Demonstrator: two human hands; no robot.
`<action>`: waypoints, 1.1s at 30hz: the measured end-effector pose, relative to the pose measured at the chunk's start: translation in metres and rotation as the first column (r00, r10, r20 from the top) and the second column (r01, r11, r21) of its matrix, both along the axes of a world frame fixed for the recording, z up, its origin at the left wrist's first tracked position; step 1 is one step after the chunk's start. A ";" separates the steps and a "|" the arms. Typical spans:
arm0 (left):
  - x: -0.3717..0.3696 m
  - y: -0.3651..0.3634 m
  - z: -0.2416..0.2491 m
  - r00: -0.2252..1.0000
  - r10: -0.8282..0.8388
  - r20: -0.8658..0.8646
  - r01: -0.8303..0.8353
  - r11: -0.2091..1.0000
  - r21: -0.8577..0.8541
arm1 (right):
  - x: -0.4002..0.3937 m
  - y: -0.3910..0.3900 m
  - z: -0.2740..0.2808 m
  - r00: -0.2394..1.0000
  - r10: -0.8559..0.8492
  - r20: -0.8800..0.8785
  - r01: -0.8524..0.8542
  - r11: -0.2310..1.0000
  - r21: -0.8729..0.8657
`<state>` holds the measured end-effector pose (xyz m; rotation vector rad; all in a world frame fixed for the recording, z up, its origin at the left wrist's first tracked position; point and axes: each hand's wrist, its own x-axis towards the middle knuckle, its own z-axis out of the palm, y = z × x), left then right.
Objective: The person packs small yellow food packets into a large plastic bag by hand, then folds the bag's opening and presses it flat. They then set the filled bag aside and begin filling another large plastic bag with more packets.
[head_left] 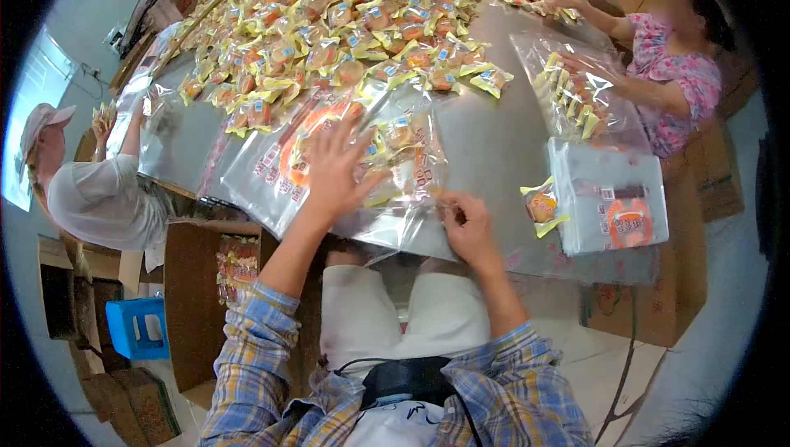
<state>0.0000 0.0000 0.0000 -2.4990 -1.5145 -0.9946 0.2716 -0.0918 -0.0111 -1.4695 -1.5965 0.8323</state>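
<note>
A clear plastic bag [424,147] with red print lies at the metal table's front edge, with a few wrapped pastries in its upper part. My left hand [337,169] rests flat on the bag's left side, its fingers spread. At the bag's lower right corner, my right hand [469,229] pinches the plastic edge between thumb and fingers. More flat printed bags [276,151] lie beneath and to the left of my left hand. Beyond both hands spreads a large heap of wrapped pastries [329,27] in yellow-edged film.
A stack of clear bags [609,200] sits at the right, beside a single wrapped pastry [541,207]. One co-worker [675,77] handles a filled bag [568,89] at the right; another [107,192] stands at the left. An open carton [193,299] and a blue stool [137,328] are below left.
</note>
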 end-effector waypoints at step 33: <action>-0.012 0.054 0.032 0.924 0.291 -0.250 -0.331 0.934 -0.137 | -0.011 -0.047 -0.061 0.767 -0.158 -0.622 0.099 0.987 -0.128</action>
